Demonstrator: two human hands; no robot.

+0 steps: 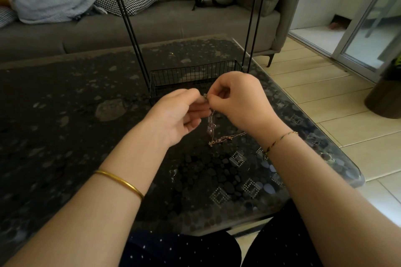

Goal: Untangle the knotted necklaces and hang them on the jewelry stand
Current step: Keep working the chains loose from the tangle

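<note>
A gold bangle (121,182) sits on my left forearm. My left hand (180,115) is raised over the table (65,93), right of its middle. Its thumb and forefinger pinch the top of the knotted necklaces (211,121), and its other fingers are loosely curled. The jewelry stand (195,76), a black wire basket with tall thin uprights, stands just behind both hands, toward the table's far edge. The necklaces hang down from the pinch point between my hands, above the tabletop. A gold chain (227,137) trails off to the right, and its lower run appears to lie on the glass. My right hand (240,102) pinches the same knot from the opposite side, fingertips close against those of the left. A thin bracelet (280,140) circles my right wrist.
</note>
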